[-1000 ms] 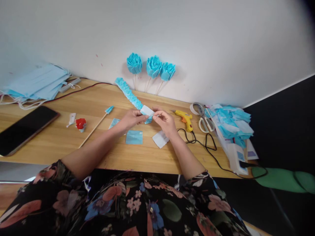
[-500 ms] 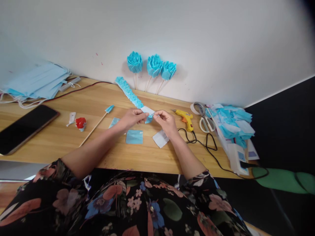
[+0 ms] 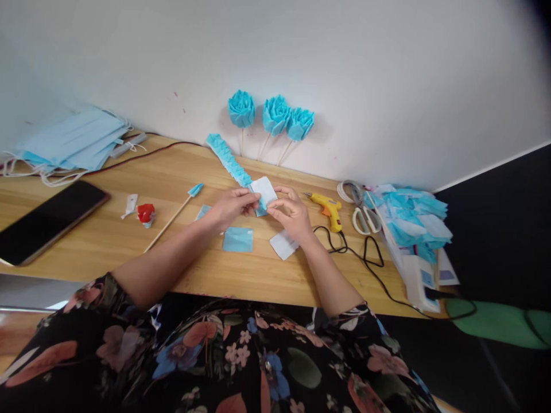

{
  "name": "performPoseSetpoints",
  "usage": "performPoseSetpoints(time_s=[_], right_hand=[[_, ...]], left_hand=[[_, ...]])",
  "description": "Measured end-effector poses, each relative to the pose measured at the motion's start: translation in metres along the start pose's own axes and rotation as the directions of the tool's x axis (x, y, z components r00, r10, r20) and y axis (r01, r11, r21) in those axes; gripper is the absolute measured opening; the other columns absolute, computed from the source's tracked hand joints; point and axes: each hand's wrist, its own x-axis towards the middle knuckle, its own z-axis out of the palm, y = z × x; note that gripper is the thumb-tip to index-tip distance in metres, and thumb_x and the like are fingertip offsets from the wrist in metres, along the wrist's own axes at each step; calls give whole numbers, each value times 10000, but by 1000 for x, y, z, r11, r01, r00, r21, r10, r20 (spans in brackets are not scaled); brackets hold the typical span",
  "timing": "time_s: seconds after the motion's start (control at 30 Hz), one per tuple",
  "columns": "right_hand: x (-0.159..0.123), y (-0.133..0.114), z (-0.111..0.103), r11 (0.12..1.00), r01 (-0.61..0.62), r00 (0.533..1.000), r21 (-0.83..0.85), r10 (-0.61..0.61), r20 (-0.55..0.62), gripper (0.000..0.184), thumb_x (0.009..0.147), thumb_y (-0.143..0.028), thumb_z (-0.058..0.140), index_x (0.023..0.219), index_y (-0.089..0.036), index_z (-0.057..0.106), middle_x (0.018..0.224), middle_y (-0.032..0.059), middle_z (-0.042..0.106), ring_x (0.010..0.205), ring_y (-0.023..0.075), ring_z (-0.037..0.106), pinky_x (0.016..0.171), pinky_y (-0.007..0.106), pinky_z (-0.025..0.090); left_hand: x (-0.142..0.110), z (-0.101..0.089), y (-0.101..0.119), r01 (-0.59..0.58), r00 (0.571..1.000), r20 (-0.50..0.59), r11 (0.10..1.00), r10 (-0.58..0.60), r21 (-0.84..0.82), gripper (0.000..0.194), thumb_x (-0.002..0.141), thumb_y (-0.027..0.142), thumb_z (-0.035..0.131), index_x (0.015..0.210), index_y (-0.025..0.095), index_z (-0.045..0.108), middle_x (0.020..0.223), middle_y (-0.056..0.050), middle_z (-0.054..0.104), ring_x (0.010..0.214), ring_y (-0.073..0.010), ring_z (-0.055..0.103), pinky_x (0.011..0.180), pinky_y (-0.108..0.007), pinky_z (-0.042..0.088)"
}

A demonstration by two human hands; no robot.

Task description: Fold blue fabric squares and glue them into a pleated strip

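Three blue flowers (image 3: 276, 115) lean on thin stems against the wall (image 3: 172, 51) behind the worktop (image 3: 258, 281); I judge that this props their heads clear of the surface. One pleated blue strip (image 3: 228, 160) runs from near the wall down toward me, laid at a slant, it seems, so that its near end falls between the hands. Both hands hold that end, probably because soft sheet needs steadying from two sides. My left grip (image 3: 230, 207) is narrow, thumb and fingers pinched where blue and white layers meet; which layer lies between them I cannot tell. My right grip (image 3: 293, 215) is likewise narrow, thumb and forefinger pinching the lower right edge of a white patch (image 3: 264, 188). Relative to the grips, the white patch lies between them, rising above the fingertips, while the pleated blue strip extends away beyond it, up and to the left. A blue square (image 3: 238, 239) and a white square (image 3: 284, 245) lie nearer me, apparently within easy reach. To the right, just beyond the right hand, rests a yellow glue gun (image 3: 328, 209), nozzle pointing left.
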Motion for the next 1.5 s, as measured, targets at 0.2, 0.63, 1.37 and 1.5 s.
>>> performPoseSetpoints(time_s=[0.2, 0.63, 1.37, 1.5], right_hand=[[1, -3, -2, 987, 116, 992, -108, -120, -34, 53, 866, -267, 724, 823, -263, 754, 1218, 67, 657, 1168, 249, 613, 998, 463, 489], [1, -3, -3, 977, 89, 996, -192, -93, -8, 107, 886, -283, 694, 824, -305, 778, 1212, 48, 652, 1169, 269, 580, 917, 458, 530], [-3, -13, 0, 980, 94, 990, -176, -110, -87, 388, 846, -320, 723, 1204, -300, 574, 1386, 80, 629, 1266, 285, 578, 1045, 523, 471], [-3, -13, 3, 976, 83, 992, -199, -101, -81, 344, 853, -312, 715, 1173, -291, 590, 1382, 80, 633, 1287, 285, 568, 1090, 527, 431]], left_hand=[[-2, 3, 2, 51, 999, 5, 988, -51, -145, 202, 848, 197, 687, 657, 141, 657, 633, -27, 641, 558, -108, 543, 612, -291, 398], [3, -4, 7, 137, 987, 118, 953, -108, -272, 270, 892, 400, 629, 852, 140, 691, 818, -98, 721, 747, -199, 657, 711, -337, 504], [0, 0, 13, -16, 994, -104, 939, -22, -344, 30, 847, 97, 659, 848, 126, 650, 814, -33, 727, 695, -130, 673, 722, -293, 533], [-2, 2, 10, -2, 999, -52, 937, -18, -351, 45, 861, 107, 655, 902, 122, 666, 861, -43, 736, 731, -138, 683, 767, -314, 547]])
